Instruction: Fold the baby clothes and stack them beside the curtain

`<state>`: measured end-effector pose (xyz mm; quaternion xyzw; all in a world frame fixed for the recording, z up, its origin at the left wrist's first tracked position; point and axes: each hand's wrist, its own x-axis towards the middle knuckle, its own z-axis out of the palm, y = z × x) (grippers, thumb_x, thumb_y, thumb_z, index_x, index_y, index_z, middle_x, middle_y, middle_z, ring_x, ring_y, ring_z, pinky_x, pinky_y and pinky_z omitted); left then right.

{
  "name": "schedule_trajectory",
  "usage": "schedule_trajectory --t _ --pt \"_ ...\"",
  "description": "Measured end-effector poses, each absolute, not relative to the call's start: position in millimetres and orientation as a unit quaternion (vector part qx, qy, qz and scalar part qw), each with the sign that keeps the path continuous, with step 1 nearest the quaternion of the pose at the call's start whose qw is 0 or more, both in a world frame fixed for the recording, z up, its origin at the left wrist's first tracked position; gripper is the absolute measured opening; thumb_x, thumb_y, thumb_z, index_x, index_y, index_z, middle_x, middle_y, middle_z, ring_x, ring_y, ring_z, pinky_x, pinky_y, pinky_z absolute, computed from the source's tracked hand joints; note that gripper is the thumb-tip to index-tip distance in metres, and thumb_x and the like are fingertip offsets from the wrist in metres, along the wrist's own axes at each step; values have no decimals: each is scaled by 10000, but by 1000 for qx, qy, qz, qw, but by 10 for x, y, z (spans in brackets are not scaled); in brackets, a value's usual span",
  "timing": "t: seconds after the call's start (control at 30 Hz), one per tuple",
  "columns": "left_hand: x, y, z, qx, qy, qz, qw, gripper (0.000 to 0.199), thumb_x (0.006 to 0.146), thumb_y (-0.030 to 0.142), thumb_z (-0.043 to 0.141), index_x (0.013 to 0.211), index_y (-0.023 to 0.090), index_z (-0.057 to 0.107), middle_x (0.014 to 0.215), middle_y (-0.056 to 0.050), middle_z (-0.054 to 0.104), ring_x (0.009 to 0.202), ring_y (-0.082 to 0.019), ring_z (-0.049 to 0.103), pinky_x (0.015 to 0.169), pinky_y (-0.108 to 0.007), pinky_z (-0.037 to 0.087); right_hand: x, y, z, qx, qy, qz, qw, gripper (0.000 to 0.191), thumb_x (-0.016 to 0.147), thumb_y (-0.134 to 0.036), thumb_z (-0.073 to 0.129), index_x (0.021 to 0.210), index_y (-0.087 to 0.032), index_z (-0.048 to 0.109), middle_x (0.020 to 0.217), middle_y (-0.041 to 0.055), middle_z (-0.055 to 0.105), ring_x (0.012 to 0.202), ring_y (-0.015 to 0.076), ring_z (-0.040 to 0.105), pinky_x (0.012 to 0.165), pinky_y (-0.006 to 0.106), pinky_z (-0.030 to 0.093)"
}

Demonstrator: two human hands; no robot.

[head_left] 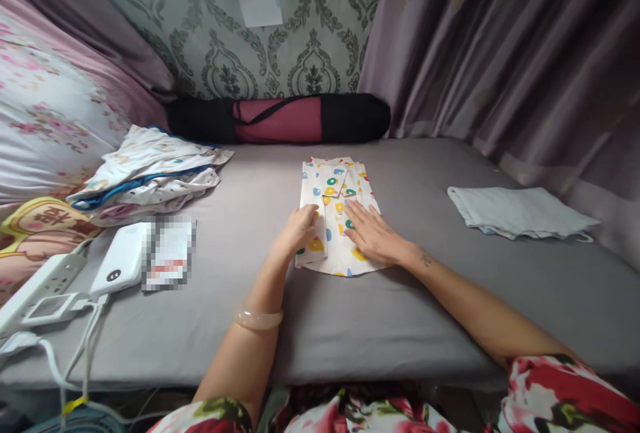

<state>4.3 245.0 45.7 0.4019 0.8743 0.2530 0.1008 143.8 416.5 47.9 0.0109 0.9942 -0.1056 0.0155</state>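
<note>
A small white shirt with a colourful print of yellow, blue, green and red shapes lies on the grey bed sheet in front of me. Its sleeves are folded inward across the upper part, and a strip along its left side is turned over. My left hand is at that left strip, fingers curled and closed on the fabric; the fingertips are partly hidden. Flat on the right half of the shirt rests my right hand, fingers stretched out and slightly apart, pressing on the cloth without gripping it.
A folded pale grey cloth lies to the right. On the left are a pile of printed clothes, a white power bank, a blurred packet and a power strip with cables. A black and maroon bag lies along the wall.
</note>
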Motion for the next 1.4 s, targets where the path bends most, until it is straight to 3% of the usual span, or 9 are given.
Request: schedule_trajectory --t 0.17,0.3,0.5,0.6,0.67,0.73,0.87,1.13,1.4 --pt "282 2632 252 433 889 141 43 602 981 428 320 1435 33 324 1551 -228 277 1465 -307 200 1186 -450 174 1486 4364 275 55 994 -92 22 694 990 -498 128 1540 -83 208 1606 120 146 1485 224 79 1204 463 69" --pt "363 2686 177 425 900 87 32 647 995 450 270 1457 -3 281 1561 -241 240 1471 -316 173 1200 -442 141 1480 4358 213 52 992 -110 15 683 987 -491 157 1535 -88 225 1604 129 167 1484 240 97 1201 478 85" --pt "342 2517 300 488 867 101 22 538 969 461 376 1331 66 435 1460 -232 396 1393 -324 341 1132 -473 293 1634 4344 401 7 988 -152 -19 572 976 -415 313 1475 -136 347 1569 154 279 1454 266 219 1169 446 219" --pt "367 2342 419 537 828 157 42 416 940 480 452 1145 134 562 1243 -167 539 1198 -288 509 1020 -437 417 1787 4299 620 -28 985 -166 -38 384 979 -371 368 1244 -178 567 1302 141 558 1239 247 487 1040 381 374" --pt "396 2229 503 555 803 203 79 400 906 528 513 1064 172 606 1113 -118 570 1076 -254 551 940 -403 467 1872 4284 762 -23 985 -170 -5 310 961 -419 435 1039 -194 635 1067 101 630 1033 229 570 910 349 428" --pt "419 2136 570 566 779 237 129 440 844 590 585 1031 195 636 1039 -88 575 993 -229 560 869 -372 493 1931 4299 863 -26 983 -176 44 299 900 -484 545 945 -203 636 971 71 625 938 220 572 815 322 430" --pt "418 2019 595 583 747 267 174 501 784 596 662 1113 219 643 1088 -85 570 1017 -223 546 883 -367 487 1973 4395 920 -67 972 -203 100 324 812 -461 681 1008 -209 624 1020 55 605 962 216 549 779 293 413" --pt "485 1961 501 614 726 280 134 230 927 394 561 1041 223 662 1048 -63 631 1029 -195 567 904 -332 476 1958 4416 865 -87 969 -212 89 176 902 -333 598 967 -190 676 1037 67 629 957 209 586 827 301 408" --pt "544 2009 455 599 764 232 60 245 1001 322 401 983 210 618 969 -56 655 951 -181 603 828 -305 490 1901 4353 821 -82 981 -167 58 226 952 -229 474 821 -181 651 906 64 645 856 181 588 751 280 376"
